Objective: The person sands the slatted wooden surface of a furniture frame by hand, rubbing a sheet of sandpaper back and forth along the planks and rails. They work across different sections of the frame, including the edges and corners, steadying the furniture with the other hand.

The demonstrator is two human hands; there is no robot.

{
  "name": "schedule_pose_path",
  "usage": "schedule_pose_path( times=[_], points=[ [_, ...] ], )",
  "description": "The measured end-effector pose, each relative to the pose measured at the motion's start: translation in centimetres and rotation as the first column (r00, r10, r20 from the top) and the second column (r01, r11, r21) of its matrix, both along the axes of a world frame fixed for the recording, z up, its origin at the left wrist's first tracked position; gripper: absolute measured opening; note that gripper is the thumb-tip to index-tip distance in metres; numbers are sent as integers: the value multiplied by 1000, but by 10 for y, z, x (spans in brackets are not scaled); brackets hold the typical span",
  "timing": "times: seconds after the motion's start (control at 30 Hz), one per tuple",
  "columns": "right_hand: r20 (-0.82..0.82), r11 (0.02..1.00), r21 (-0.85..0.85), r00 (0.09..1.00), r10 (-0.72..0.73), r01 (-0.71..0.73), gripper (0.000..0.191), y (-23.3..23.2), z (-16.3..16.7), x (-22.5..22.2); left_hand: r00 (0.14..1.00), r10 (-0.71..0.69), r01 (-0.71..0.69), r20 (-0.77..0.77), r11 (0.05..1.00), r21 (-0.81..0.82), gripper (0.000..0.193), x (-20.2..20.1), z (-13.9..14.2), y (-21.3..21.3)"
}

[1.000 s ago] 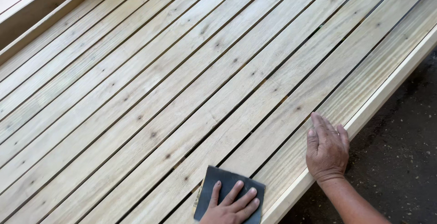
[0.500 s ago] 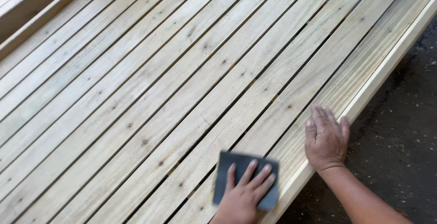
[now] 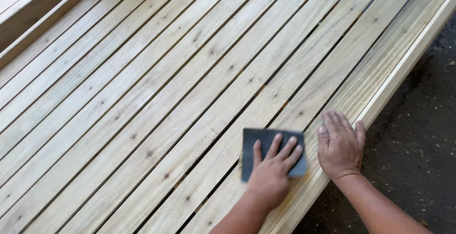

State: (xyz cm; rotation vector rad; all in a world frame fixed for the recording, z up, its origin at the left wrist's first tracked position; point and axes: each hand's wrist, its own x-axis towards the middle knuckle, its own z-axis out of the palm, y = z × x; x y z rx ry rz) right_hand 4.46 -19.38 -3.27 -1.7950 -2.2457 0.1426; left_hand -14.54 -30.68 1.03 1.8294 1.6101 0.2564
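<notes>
**Sandpaper slid up the slats**

Since a second ago, my left hand [image 3: 270, 174] has pushed the sandpaper [image 3: 271, 152] farther up the slats [image 3: 156, 96] and nearer the right hand [image 3: 339, 146]. I see its fingers [image 3: 278, 144] spread flat, pressing the dark sheet from above; it lies under them, long axis across the boards. Right fingers rest open, flat on the outermost slat beside the rail [image 3: 403, 70], gripping nothing.

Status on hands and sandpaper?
Left hand flat on sandpaper, pressing it to slats. Right hand flat on edge slat, empty. Nothing in the way.
</notes>
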Motion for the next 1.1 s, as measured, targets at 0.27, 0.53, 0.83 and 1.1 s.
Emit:
schedule_pose_path(
  times=[0.27,0.53,0.83,1.1],
  points=[
    [29,999,51,1000,-2,1,55,20,0,6,900,60,245,-432,749,615,38,-77,-95,-179],
    [-40,999,40,999,-12,13,55,16,7,4,971,-237,235,20,969,71,77,17,-4,9],
    [25,1000,20,999,-22,22,62,35,14,7,946,-199,311,-255,775,550,56,-43,-78,-120],
    [-176,972,52,960,-218,230,78,33,12,6,933,-358,359,-22,933,37,70,-5,-57,-27]
  ],
)
